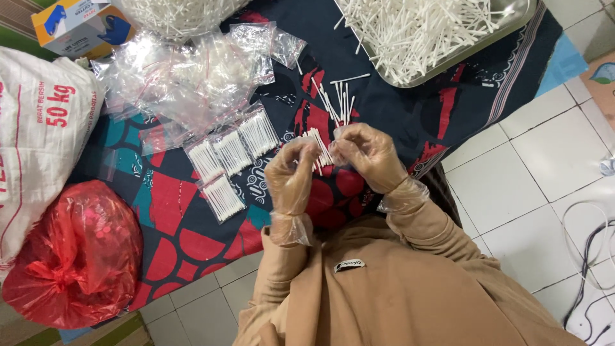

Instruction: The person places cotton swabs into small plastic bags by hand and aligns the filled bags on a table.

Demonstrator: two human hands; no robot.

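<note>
My left hand and my right hand, both in thin clear plastic gloves, hold one small bundle of white cotton swabs between them over a dark patterned cloth. A few loose swabs lie on the cloth just beyond my fingers. Several small clear bags filled with swabs lie in a row to the left of my left hand. A metal tray heaped with loose swabs stands at the top right.
A pile of empty clear bags lies top left, beside a cardboard box. A white sack and a tied red plastic bag sit at the left. White floor tiles and cables are at the right.
</note>
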